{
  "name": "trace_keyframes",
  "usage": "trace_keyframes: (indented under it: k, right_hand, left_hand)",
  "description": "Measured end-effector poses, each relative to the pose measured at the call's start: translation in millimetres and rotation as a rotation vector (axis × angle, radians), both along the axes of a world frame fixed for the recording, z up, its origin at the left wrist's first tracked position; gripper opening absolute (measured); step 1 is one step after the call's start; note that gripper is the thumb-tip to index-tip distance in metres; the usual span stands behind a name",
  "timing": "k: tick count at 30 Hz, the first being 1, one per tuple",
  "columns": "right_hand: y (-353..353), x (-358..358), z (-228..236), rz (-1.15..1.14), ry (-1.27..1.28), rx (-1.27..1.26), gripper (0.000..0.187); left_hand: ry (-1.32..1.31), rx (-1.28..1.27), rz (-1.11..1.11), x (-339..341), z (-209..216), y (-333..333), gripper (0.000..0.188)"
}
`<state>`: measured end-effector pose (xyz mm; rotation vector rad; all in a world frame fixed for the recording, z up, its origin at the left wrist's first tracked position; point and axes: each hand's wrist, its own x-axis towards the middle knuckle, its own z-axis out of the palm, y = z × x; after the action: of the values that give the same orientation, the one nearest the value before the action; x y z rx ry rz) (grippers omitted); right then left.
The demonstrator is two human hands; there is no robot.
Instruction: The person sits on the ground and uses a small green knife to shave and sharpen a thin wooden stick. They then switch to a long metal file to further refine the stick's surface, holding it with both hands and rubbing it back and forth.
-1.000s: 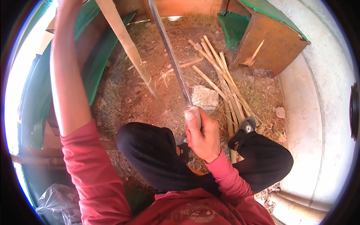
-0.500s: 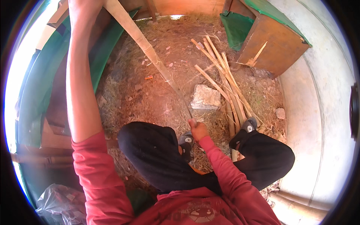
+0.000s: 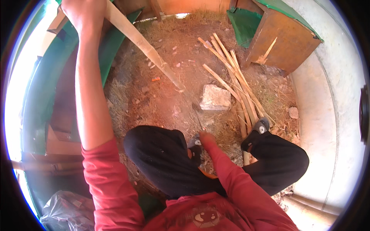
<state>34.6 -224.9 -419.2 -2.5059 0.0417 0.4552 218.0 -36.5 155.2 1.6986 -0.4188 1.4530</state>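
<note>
My left hand [image 3: 86,13] is raised at the upper left, its fingers closed around the upper end of a pale bamboo piece [image 3: 144,46]. The bamboo slants down to the right, and its tapered lower end hangs over the dirt floor. Low in the middle, between my knees, my right hand [image 3: 207,139] is closed on a knife. Its dark, thin blade [image 3: 197,115] points up toward the bamboo's lower end, with a gap between them. Motion blurs the blade and hand, and the handle is hidden in my fist.
Right of the blade lies a pale stone block [image 3: 216,97]. Several bamboo sticks [image 3: 243,84] lie piled beside it, reaching my right foot. A brown wooden box [image 3: 279,42] with green covering stands at the upper right, beside a whitish wall [image 3: 320,115]. Green sheeting [image 3: 42,104] lines the left.
My right hand and the knife have drawn back toward me, and the blade has come away from the bamboo's lower end. My left hand still holds the bamboo. The whole view has shifted slightly.
</note>
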Motion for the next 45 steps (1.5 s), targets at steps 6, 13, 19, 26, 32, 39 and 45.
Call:
trace_keyframes:
  k: [6, 13, 19, 26, 32, 39, 45]
  right_hand:
    - [23, 11, 85, -0.403, 0.103, 0.112, 0.056]
    - [30, -23, 299, -0.501, 0.029, 1.015, 0.043]
    - [40, -47, 360, -0.259, -0.508, 0.991, 0.029]
    - [22, -2, 285, -0.318, -0.005, 0.627, 0.042]
    - [3, -25, 315, -0.465, 0.014, 0.967, 0.044]
    - [20, -35, 368, -0.335, -0.036, 1.324, 0.047]
    - [5, -32, 376, -0.32, 0.097, 1.248, 0.048]
  left_hand:
    - [-0.121, 0.041, 0.113, -13, 9, 0, 0.021]
    - [-0.075, 0.154, 0.524, -5, 23, 16, 0.022]
    - [-0.256, 0.218, 0.597, 3, 16, -8, 0.013]
    - [-0.249, 0.211, 0.549, 0, 20, -17, 0.014]
    - [-0.171, 0.174, 0.514, 6, 27, 13, 0.023]
    - [-0.138, 0.217, 0.619, 0, 20, -38, 0.011]
    - [-0.311, 0.3, 0.441, 0, 23, -29, 0.009]
